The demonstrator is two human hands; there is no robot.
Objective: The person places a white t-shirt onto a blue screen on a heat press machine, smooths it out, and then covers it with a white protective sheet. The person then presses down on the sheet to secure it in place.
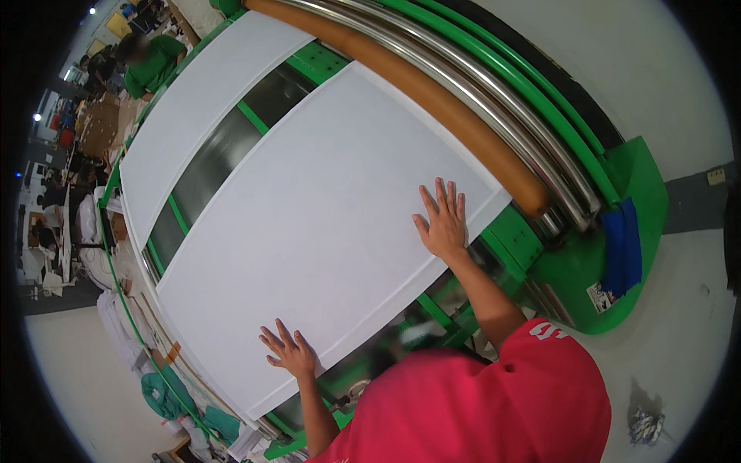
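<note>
A large white cloth panel (324,208) with hemmed edges lies spread flat across the bed of a green-framed machine. My left hand (290,353) rests on the panel near its close edge, palm down with the fingers spread. Farther right, my right hand (444,224) also presses flat on the cloth, close to the corner beside the rollers. Neither hand grips anything. Beyond a gap, a second white panel (208,100) lies alongside the first. Along the right ends of both panels runs a long brown roller (440,116).
Shiny metal rollers (494,100) sit behind the brown one. The machine's green end plate (644,208) has a blue cloth (621,247) hanging on it. A person in green (158,65) is at the machine's far side. Green fabric (164,393) lies at lower left.
</note>
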